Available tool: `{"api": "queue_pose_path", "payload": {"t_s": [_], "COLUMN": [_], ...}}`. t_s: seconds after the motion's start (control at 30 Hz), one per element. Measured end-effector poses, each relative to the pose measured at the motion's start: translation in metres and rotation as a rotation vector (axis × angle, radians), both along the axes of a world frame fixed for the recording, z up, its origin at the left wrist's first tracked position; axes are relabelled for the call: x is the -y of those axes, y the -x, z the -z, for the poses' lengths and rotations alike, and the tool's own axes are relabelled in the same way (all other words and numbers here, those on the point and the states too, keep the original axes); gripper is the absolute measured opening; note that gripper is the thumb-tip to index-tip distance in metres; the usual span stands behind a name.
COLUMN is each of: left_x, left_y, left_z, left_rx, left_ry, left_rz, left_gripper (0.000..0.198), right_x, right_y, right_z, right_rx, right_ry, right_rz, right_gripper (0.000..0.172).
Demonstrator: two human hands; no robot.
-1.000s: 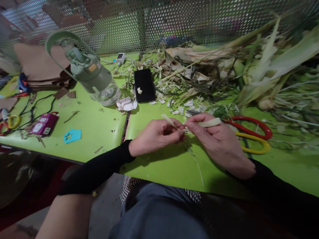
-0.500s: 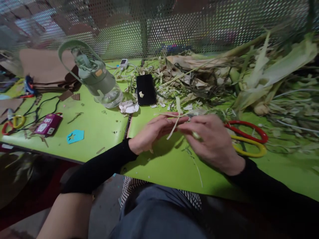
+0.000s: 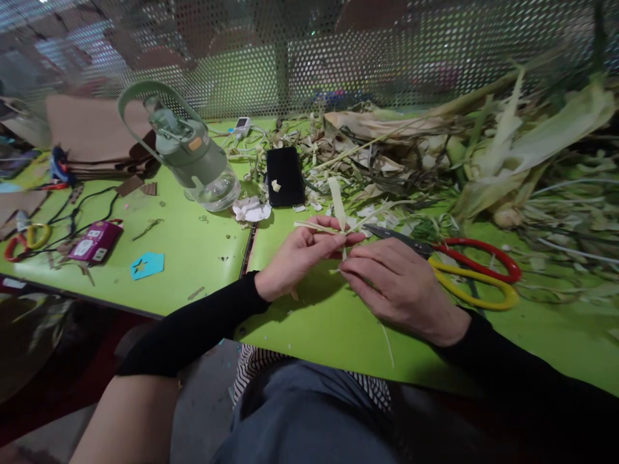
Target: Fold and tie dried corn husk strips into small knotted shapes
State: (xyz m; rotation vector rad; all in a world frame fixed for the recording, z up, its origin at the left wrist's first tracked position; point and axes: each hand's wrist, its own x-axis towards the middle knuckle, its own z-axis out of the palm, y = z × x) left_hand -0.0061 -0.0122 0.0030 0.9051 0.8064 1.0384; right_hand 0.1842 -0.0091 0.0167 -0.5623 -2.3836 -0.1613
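Observation:
My left hand (image 3: pixel 300 252) pinches pale plant strips (image 3: pixel 337 201) where they cross, the thumb pressed on the crossing. Strip ends stick out to the left, away from me and to the right. My right hand (image 3: pixel 399 283) is closed just beside it, thumb and fingertips gripping the strip end that points toward me. The right fingers partly hide that end. Behind the right hand lie scissors (image 3: pixel 476 269) with one red and one yellow handle, their dark blades pointing left. A thin fibre hangs below the right hand on the green table (image 3: pixel 319 328).
A black phone (image 3: pixel 285 177) lies beyond my hands, with a green-lidded bottle (image 3: pixel 203 161) left of it. Dry husks and leaf scraps (image 3: pixel 382 151) spread along the back and right. A purple box (image 3: pixel 95 241) and a blue paper piece (image 3: pixel 147 265) lie at left.
My right hand has closed in on the strips and moved slightly down and left, uncovering the scissor blades. The left thumb now presses on the crossing, and the far strip end stands more upright.

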Motion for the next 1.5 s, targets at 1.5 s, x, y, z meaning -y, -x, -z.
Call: {"api": "queue_pose_path", "payload": {"t_s": [1.5], "left_x": [-0.011], "left_y": [0.017], "left_z": [-0.016], "left_rx": [-0.036], "left_ry": [0.227], "left_rz": [0.31], "left_gripper": [0.011], "right_x": [-0.012], "right_y": [-0.014], "right_z": [-0.004], "right_rx": [-0.151], "right_ry": [0.483], "right_rz": [0.06], "right_gripper": [0.015]}}
